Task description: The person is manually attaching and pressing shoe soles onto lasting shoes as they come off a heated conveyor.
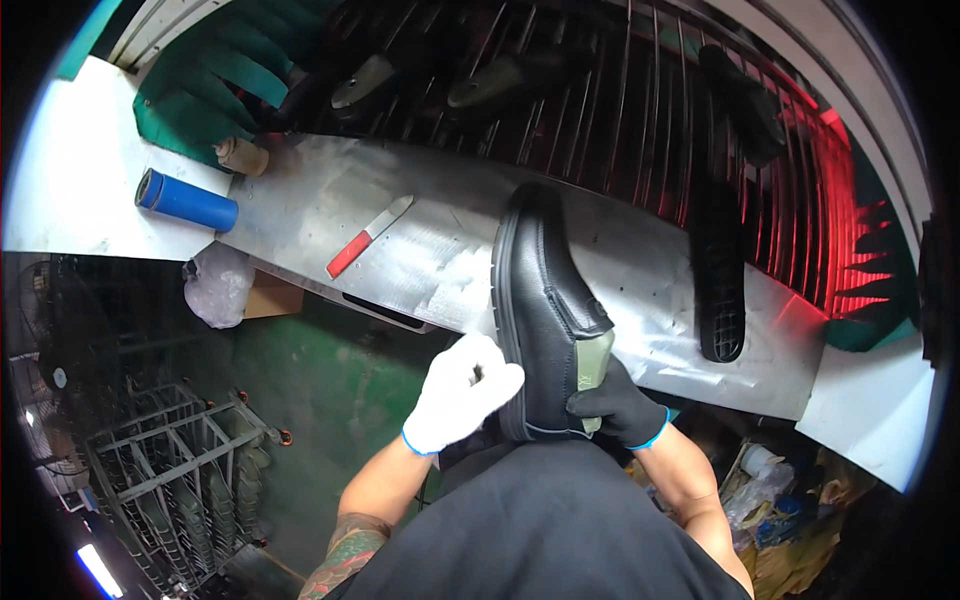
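Observation:
A black leather shoe (548, 290) with an olive-green heel panel stands in front of me, toe pointing away over the metal table and sole edge facing left. My right hand (622, 408), in a black glove with a blue cuff, is closed round its heel, thumb on the green panel. Beside the sole's left edge, my left hand (462, 393) wears a white glove with a blue cuff. Its fingers are curled in a pinch; whatever they hold is too small to make out. A knife (370, 238) with a red handle lies on the table, left of the shoe.
Behind the metal table (440, 270), a rod conveyor (600, 130) under red light carries several shoes. A black outsole (720, 290) lies partly on the table at right. Far left are a blue cylinder (187, 200) and a small bottle (242, 156). A wheeled rack (190, 450) stands below left.

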The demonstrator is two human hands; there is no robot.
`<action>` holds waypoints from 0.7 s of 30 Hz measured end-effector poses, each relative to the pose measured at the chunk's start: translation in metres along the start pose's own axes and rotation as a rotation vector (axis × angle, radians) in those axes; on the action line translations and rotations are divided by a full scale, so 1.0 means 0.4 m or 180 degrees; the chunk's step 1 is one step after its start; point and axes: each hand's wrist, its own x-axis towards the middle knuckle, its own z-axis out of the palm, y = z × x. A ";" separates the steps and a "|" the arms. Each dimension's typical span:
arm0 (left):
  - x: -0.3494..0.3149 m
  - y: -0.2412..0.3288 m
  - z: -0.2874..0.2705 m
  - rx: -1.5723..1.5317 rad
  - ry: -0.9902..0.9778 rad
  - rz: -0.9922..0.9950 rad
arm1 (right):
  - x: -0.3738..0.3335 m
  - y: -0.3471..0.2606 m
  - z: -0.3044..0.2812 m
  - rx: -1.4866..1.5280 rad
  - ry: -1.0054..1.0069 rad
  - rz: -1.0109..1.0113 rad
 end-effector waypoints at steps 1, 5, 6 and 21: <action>0.018 0.002 0.000 -0.0187 0.0145 -0.0200 | 0.001 -0.007 -0.023 -0.0321 -0.0011 -0.0126; 0.115 0.040 -0.024 -0.1294 0.0099 0.0266 | 0.011 -0.038 -0.040 -0.1493 0.0151 -0.1074; 0.141 0.072 -0.032 -0.1395 -0.0016 0.0458 | 0.016 -0.035 -0.049 -0.1870 0.0211 -0.1514; 0.251 0.166 -0.057 -0.2379 -0.1551 0.1279 | -0.005 -0.035 -0.052 -0.3818 -0.0103 -0.2231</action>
